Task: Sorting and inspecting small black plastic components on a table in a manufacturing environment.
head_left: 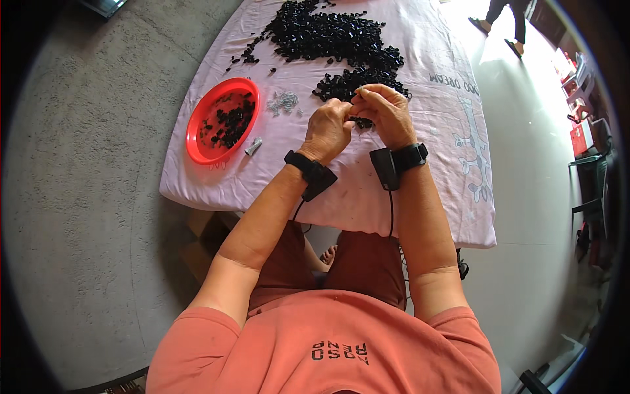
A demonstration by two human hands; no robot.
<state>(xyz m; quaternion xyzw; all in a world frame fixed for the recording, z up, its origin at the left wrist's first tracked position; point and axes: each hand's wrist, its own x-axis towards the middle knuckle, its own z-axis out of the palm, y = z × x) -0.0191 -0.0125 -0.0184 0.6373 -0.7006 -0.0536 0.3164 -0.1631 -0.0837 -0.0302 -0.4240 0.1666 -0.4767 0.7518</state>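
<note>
Both of my hands meet over the cloth-covered table, just in front of a pile of small shiny black pieces [328,39]. My left hand [329,130] is closed, its fingertips pinched close to those of the right. With thumb and forefinger together, my right hand [387,113] pinches something tiny that I cannot make out. A few black pieces show beneath and between the hands. Left of them lies a small heap of clear or silvery bits [283,102]. Farther left, a red plastic basin [194,146] holds more black pieces. Each wrist wears a black strapped device with a cable.
A small grey-white object [253,146] lies beside the basin. Pale pink printed cloth [446,197] covers the table. A person's legs [508,23] show at the far right, on the light floor. Chairs [590,190] and red items line the right side. A grey concrete surface [98,164] spreads at left.
</note>
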